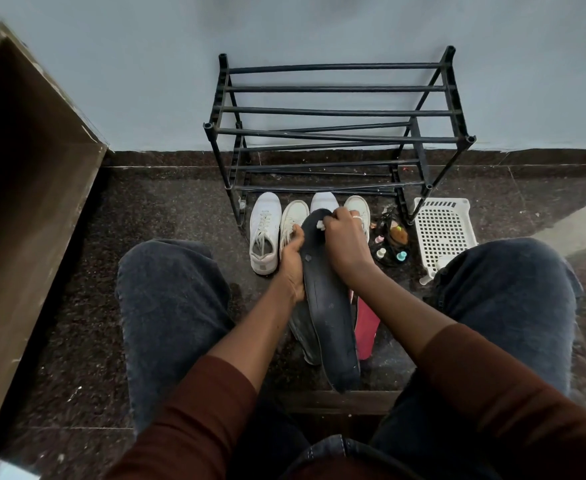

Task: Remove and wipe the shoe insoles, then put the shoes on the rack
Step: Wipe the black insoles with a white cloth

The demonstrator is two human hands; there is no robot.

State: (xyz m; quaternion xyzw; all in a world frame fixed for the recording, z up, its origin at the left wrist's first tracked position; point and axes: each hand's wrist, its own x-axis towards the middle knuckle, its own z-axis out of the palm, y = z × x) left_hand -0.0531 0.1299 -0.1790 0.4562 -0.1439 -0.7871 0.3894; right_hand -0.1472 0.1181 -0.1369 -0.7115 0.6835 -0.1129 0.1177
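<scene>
A dark insole (326,306) is being gripped by the left hand (293,261) and wiped by the right hand (345,237), which is pinching a white wipe (320,225); the rack (336,133) at twelve o'clock is being left unfilled, so remaining insoles need wiping next.

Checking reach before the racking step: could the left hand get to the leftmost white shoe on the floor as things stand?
Probably yes, once freed. The leftmost white shoe stands just beside the left hand, with bare floor between and nothing over it. But that hand now grips the dark insole, which the right hand wipes, so it must let go first.
</scene>
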